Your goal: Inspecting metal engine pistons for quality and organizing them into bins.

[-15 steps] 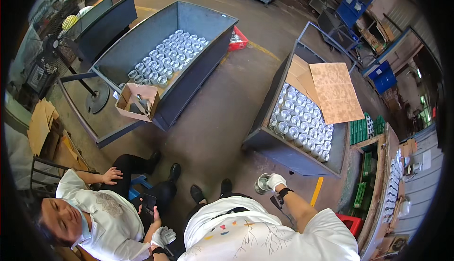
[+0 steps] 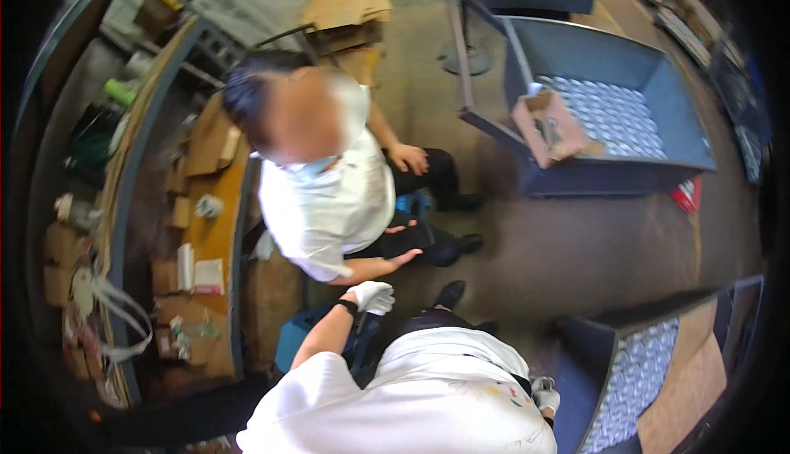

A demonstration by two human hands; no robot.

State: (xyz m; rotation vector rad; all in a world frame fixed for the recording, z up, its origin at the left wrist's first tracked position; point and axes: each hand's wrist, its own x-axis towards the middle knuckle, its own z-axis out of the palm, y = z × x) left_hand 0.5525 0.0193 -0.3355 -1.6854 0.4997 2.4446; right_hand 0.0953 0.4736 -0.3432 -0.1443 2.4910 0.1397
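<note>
My left hand point(image 2: 372, 296), in a white glove with a black band at the wrist, hangs at my left side near the seated person. Its fingers are loosely bent and apart, with nothing seen in them. Low at my right side, partly behind my body, my right hand point(image 2: 547, 396) is also gloved. It is closed on a round, shiny metal cup-like part point(image 2: 541, 382), of which only a little shows. Beside that hand stands a dark metal bin point(image 2: 580, 372) holding rows of similar silvery parts point(image 2: 638, 376), partly covered by cardboard point(image 2: 687, 380).
A person point(image 2: 329, 207) in a white shirt sits close on my left. Beyond stands another bin point(image 2: 609, 182) of metal parts, with a small open carton point(image 2: 547, 129) at its corner. Shelving point(image 2: 234, 289) with boxes lines the left. A blue container point(image 2: 292, 339) is by my left arm.
My view has swung left, bringing the shelving into sight and moving both bins to the right. My right hand has dropped closer to my body, keeping the metal part.
</note>
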